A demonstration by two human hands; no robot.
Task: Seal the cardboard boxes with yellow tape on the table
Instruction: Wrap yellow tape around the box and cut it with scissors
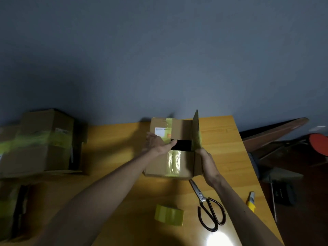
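A small cardboard box [184, 166] with strips of yellow tape sits at the middle of the wooden table [110, 157]. Its top is partly open, with a dark gap between the flaps. My left hand [158, 143] lies on the left top flap, thumb at the edge of the gap. One flap [197, 132] stands upright on the right side, and my right hand [207, 162] rests flat against the box's right side at the base of that flap. A roll of yellow tape [168, 214] lies near the table's front, apart from both hands.
Black-handled scissors [208, 206] lie right of the tape roll, and a yellow utility knife [251, 201] lies near the table's right edge. Larger taped cardboard boxes [40, 141] stand at the left, with another box [12, 210] below them. A grey wall is behind.
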